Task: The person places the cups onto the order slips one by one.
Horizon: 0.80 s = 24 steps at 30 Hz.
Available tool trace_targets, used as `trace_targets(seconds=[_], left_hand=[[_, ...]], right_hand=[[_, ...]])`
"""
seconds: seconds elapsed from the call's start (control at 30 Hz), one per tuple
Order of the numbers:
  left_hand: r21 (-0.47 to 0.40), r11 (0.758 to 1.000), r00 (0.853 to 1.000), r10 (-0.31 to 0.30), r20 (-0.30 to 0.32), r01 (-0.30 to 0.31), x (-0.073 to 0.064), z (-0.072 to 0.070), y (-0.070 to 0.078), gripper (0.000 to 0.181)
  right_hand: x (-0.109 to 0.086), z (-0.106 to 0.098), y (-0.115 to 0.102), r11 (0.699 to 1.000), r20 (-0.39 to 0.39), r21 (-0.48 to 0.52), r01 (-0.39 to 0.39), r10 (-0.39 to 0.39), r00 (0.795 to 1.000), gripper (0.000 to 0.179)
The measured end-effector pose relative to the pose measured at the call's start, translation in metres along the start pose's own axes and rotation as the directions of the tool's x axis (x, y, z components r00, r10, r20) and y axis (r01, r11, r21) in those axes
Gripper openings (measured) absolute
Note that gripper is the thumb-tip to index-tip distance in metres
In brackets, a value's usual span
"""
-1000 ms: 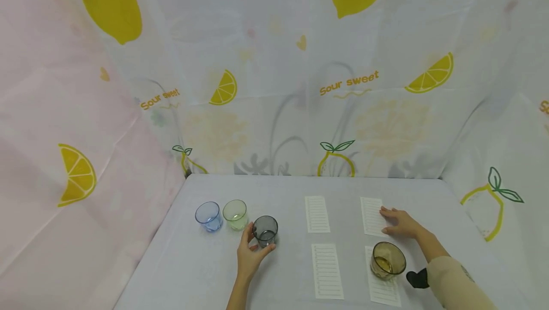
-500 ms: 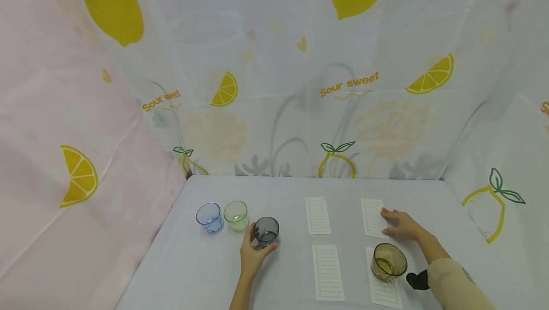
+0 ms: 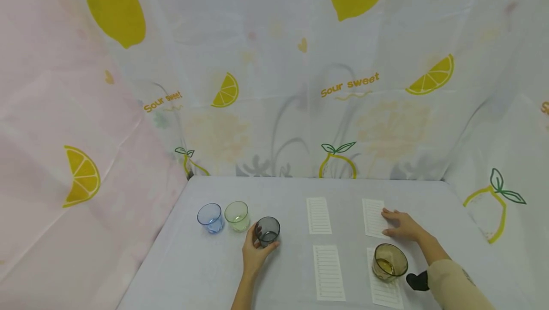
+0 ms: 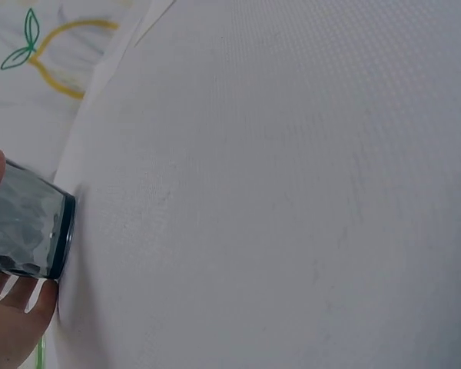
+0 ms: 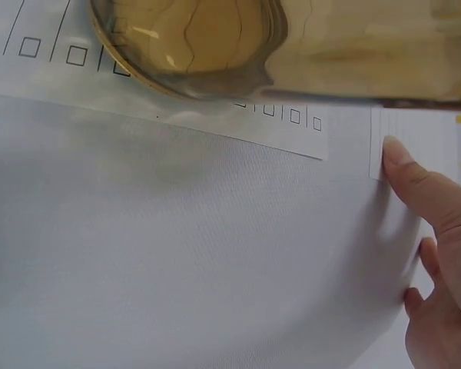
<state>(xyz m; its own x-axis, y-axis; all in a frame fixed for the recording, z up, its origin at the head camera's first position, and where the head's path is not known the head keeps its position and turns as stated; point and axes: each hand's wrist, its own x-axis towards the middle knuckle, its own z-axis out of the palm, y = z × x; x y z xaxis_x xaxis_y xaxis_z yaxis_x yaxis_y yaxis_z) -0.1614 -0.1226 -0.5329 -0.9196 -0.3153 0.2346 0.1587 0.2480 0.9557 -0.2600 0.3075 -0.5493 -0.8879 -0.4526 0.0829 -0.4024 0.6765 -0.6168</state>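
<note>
My left hand (image 3: 254,255) grips a dark grey glass (image 3: 269,234), thumb on one side and fingers on the other. In the left wrist view the grey glass (image 4: 23,219) has its base at or close to the white cloth; I cannot tell if they touch. At the right, my right hand (image 3: 402,225) rests on the right edge of the far right lined paper slip (image 3: 372,217), its fingers extended. Nearer me, an amber glass (image 3: 389,262) stands on another lined slip (image 3: 388,297), partly covering it. The right wrist view shows the right thumb (image 5: 403,165) on the far slip.
A blue glass (image 3: 210,219) and a green glass (image 3: 238,217) stand side by side left of the grey one. Two more lined slips, one far (image 3: 319,215) and one near (image 3: 328,272), lie mid-table. Lemon-printed cloth (image 3: 274,62) hangs behind the table and along both sides.
Little differs. The whole head view has shifted slightly; both hands keep their places, the left still around the grey glass and the right still on the slip.
</note>
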Motion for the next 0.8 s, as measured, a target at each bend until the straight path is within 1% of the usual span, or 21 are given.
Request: trace_targets(seconds=[0.23, 0.33, 0.37, 0.43, 0.47, 0.5, 0.57, 0.67, 0.7, 0.77, 0.8], left_hand=[[-0.015, 0.999, 0.999, 0.042, 0.002, -0.041, 0.002, 0.005, -0.001, 0.072], [-0.01, 0.997, 0.997, 0.077, 0.006, -0.077, 0.006, 0.01, -0.011, 0.074], [-0.022, 0.998, 0.998, 0.067, 0.013, -0.066, 0.007, 0.011, -0.009, 0.075], [-0.035, 0.997, 0.997, 0.067, 0.031, -0.066, 0.008, 0.013, -0.004, 0.075], [-0.034, 0.997, 0.997, 0.073, 0.039, -0.072, 0.009, 0.015, -0.006, 0.075], [-0.035, 0.997, 0.997, 0.066, 0.049, -0.064, 0.01, 0.016, -0.003, 0.074], [-0.036, 0.998, 0.995, 0.062, 0.073, -0.06, 0.011, 0.018, 0.008, 0.073], [-0.026, 0.994, 0.99, 0.105, 0.099, -0.103, 0.013, 0.023, 0.014, 0.073], [-0.028, 0.993, 0.987, 0.113, 0.111, -0.111, 0.013, 0.025, 0.021, 0.072], [-0.035, 0.991, 0.982, 0.132, 0.133, -0.128, 0.014, 0.027, 0.03, 0.072], [-0.04, 0.991, 0.981, 0.13, 0.142, -0.126, 0.014, 0.03, 0.033, 0.072]], right_hand=[[0.0, 0.0, 0.001, 1.0, -0.007, -0.009, 0.005, -0.005, 1.0, 0.058], [0.0, -0.001, -0.001, 1.0, -0.005, -0.003, 0.002, -0.002, 1.0, 0.058], [0.0, -0.002, -0.001, 1.0, -0.005, -0.004, 0.004, -0.004, 1.0, 0.058], [0.0, -0.002, -0.001, 1.0, -0.003, -0.006, 0.005, -0.005, 1.0, 0.058], [0.0, -0.003, -0.002, 1.0, -0.003, -0.007, 0.006, -0.006, 1.0, 0.058], [0.0, -0.003, -0.002, 1.0, -0.004, -0.009, 0.007, -0.007, 1.0, 0.058], [0.001, -0.003, -0.001, 1.0, -0.004, -0.014, 0.007, -0.007, 1.0, 0.057], [0.001, -0.003, -0.001, 1.0, -0.003, -0.02, -0.007, 0.007, 1.0, 0.057], [0.001, -0.003, 0.0, 1.0, -0.002, -0.025, -0.011, 0.011, 1.0, 0.057], [0.001, -0.003, 0.002, 1.0, -0.005, -0.013, 0.004, -0.004, 1.0, 0.057], [0.002, -0.002, 0.004, 1.0, -0.013, 0.002, 0.024, -0.024, 1.0, 0.058]])
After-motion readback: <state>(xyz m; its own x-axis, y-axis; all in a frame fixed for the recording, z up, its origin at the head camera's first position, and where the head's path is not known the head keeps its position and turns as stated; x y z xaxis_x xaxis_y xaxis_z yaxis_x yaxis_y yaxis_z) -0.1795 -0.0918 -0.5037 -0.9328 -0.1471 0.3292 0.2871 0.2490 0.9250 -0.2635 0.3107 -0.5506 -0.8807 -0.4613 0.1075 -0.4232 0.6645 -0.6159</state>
